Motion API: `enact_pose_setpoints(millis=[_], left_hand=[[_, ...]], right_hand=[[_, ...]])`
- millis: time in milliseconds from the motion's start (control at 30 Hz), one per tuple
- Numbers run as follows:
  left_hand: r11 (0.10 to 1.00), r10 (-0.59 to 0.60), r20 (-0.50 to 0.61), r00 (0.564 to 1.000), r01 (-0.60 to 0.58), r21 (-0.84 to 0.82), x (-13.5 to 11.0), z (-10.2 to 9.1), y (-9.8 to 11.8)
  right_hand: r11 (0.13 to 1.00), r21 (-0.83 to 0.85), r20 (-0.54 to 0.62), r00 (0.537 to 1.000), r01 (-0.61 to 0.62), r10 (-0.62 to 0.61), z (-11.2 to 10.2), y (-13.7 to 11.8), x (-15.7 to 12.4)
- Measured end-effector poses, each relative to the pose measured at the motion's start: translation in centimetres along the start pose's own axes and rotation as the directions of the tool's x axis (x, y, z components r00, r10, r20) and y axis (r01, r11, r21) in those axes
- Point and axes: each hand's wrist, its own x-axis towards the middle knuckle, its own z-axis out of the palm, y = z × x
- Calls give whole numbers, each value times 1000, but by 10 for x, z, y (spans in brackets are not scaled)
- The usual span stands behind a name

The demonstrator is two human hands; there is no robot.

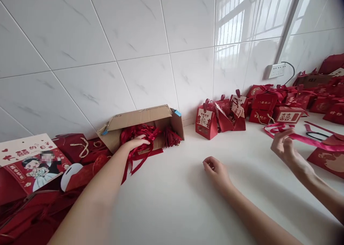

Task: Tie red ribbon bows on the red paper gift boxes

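My left hand (138,142) reaches into an open cardboard box (139,115) lying on its side against the wall. Its fingers are closed around part of a tangle of dark red ribbons (154,133), some of which trail out over the box's front edge. A bundle of red tassels or cords (172,137) lies in the box's right end, apart from the hand. My right hand (216,169) rests on the white table (166,195) with its fingers curled in, and nothing shows in it.
At the right, another person's hand (286,144) holds a bright pink-red ribbon (301,139) over a red box (326,161). Small red gift boxes (206,125) stand along the wall, with several more behind. Red bags and a printed card bag (34,166) crowd the left side.
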Motion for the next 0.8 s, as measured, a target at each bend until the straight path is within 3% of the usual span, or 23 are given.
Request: enact_pose_setpoints(millis=[100, 200, 400, 500, 633, 800], left_hand=[[993, -25, 74, 997, 33, -113, 5, -10, -4], [984, -42, 51, 998, 50, -169, 4, -27, -4], [987, -157, -30, 987, 156, -41, -23, -40, -3], [976, -205, 27, 978, 202, 85, -46, -27, 0], [954, -240, 127, 962, 210, 215, -80, 7, 5], [944, -141, 57, 988, 116, 310, -120, 43, 17]], right_hand=[[1000, -12, 0, 1000, -13, 13, -1, -3, 0], [1000, -17, -1, 1000, -23, 23, -2, -5, -2], [999, -31, 7, 1000, -25, 25, -5, -10, -7], [999, -35, 13, 1000, -6, 6, -5, -11, -8], [999, -41, 27, 1000, 14, -13, -6, -12, -8], [998, -59, 44, 998, 37, -35, -6, -10, -7]])
